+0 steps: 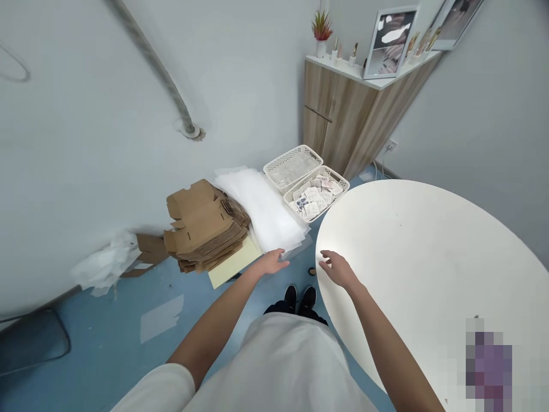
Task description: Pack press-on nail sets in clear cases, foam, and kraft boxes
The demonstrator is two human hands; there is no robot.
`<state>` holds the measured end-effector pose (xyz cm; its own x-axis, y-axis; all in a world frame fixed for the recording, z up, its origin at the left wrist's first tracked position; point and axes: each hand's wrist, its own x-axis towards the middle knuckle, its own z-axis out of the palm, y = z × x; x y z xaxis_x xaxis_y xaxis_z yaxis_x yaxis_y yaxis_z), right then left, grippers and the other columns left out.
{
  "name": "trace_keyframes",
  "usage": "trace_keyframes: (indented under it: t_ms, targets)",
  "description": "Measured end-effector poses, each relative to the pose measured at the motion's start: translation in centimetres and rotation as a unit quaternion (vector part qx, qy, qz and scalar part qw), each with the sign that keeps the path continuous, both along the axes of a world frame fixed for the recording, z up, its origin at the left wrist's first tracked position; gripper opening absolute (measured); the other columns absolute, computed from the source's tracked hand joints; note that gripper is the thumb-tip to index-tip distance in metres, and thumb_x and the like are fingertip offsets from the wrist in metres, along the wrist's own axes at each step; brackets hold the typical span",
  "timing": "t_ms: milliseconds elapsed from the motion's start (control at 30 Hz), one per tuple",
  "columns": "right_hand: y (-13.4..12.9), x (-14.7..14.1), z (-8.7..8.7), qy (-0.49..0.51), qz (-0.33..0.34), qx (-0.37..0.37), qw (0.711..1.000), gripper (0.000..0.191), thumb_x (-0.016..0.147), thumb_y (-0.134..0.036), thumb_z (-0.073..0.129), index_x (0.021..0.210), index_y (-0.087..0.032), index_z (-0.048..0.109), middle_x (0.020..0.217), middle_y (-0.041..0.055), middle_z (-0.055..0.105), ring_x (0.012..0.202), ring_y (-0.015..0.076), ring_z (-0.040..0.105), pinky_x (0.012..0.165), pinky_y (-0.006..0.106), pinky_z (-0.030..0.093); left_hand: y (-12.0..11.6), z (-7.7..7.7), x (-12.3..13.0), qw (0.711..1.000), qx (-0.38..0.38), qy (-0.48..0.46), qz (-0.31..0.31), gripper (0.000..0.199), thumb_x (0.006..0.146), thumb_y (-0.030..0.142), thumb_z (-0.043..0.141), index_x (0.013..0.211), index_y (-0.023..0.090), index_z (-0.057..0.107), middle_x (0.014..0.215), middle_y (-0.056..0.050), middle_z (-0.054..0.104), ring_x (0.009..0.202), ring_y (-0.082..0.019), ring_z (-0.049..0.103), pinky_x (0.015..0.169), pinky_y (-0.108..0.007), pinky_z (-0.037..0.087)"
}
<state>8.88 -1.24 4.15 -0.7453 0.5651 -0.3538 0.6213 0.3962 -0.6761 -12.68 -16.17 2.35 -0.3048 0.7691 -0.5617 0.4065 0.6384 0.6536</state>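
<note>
Head view: the left hand (pixel 272 261) is released, fingers spread, near the close end of the stacked white sheets (pixel 270 212); contact cannot be determined. The right hand (pixel 338 269) is likewise released, at the edge of the round worktop (pixel 429 257). The white sheets lie between flattened cardboard boxes (pixel 199 223) and two baskets, the nearer basket (pixel 330 204) holding small packets (pixel 313 197)

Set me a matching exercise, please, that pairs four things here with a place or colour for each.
1. Cardboard stack
2. White sheets
3. Right hand
4. Potted plant

A. above the round table, near its edge
B. on the wooden cabinet
C. brown
D. right beside the two baskets

Pairs: 1-C, 2-D, 3-A, 4-B
</note>
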Motion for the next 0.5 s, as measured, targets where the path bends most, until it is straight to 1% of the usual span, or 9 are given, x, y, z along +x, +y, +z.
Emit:
trace_keyframes:
  t_ms: [100,167,267,333,400,500]
  targets:
    - [1.4,-1.9,0.0,0.055,-0.020,0.014,0.998,0.034,0.081,-0.034,0.044,0.112,-0.021,0.052,0.107,0.0070,0.060,0.083,0.0163,0.060,0.073,0.030,0.046,1.3,0.7,-0.5,0.999,0.028,-0.005,0.029,0.059,0.068,0.049,0.056,0.117,0.016,0.049,0.110,-0.012,0.058,0.087,-0.022,0.060,0.072,-0.029,0.044]
    - [2.4,-2.9,0.0,0.071,-0.031,0.017,0.997,0.032,0.081,-0.032,0.044,0.109,-0.021,0.053,0.105,0.0063,0.061,0.082,0.0156,0.060,0.073,0.029,0.046,2.6,1.3,-0.8,0.997,0.054,-0.003,0.049,0.054,0.071,0.045,0.056,0.116,0.016,0.050,0.109,-0.011,0.059,0.086,-0.020,0.060,0.070,-0.028,0.046]
    - [4.1,-4.2,0.0,0.064,-0.034,0.015,0.997,0.030,0.080,-0.030,0.045,0.108,-0.021,0.054,0.103,0.0053,0.062,0.081,0.0153,0.060,0.073,0.028,0.046,5.4,2.1,-1.3,0.993,0.094,0.015,0.070,0.040,0.074,0.040,0.054,0.106,0.018,0.058,0.104,-0.009,0.062,0.088,-0.020,0.059,0.076,-0.028,0.045]
    - [5.4,-5.4,-0.1,0.052,-0.036,0.019,0.998,0.030,0.079,-0.030,0.046,0.107,-0.020,0.054,0.103,0.0050,0.062,0.084,0.0157,0.060,0.073,0.028,0.046,7.7,2.2,-1.9,0.991,0.108,0.027,0.078,0.032,0.075,0.037,0.053,0.099,0.018,0.062,0.105,-0.008,0.063,0.091,-0.021,0.058,0.082,-0.029,0.042]
    - [6.8,-6.8,-0.2,0.036,-0.043,0.029,0.998,0.030,0.079,-0.030,0.047,0.106,-0.020,0.055,0.103,0.0051,0.062,0.088,0.0168,0.059,0.075,0.029,0.046,10.2,1.9,-2.7,0.989,0.114,0.018,0.095,0.030,0.075,0.035,0.053,0.098,0.019,0.062,0.106,-0.008,0.062,0.095,-0.022,0.057,0.086,-0.030,0.040]
    - [8.5,-9.3,-0.4,0.003,-0.047,0.041,0.998,0.030,0.078,-0.027,0.048,0.106,-0.019,0.055,0.104,0.0059,0.062,0.095,0.0184,0.057,0.080,0.030,0.044,14.0,0.3,-3.9,0.982,0.114,-0.058,0.139,0.038,0.074,0.032,0.055,0.108,0.017,0.056,0.117,-0.009,0.056,0.103,-0.023,0.054,0.087,-0.031,0.039]
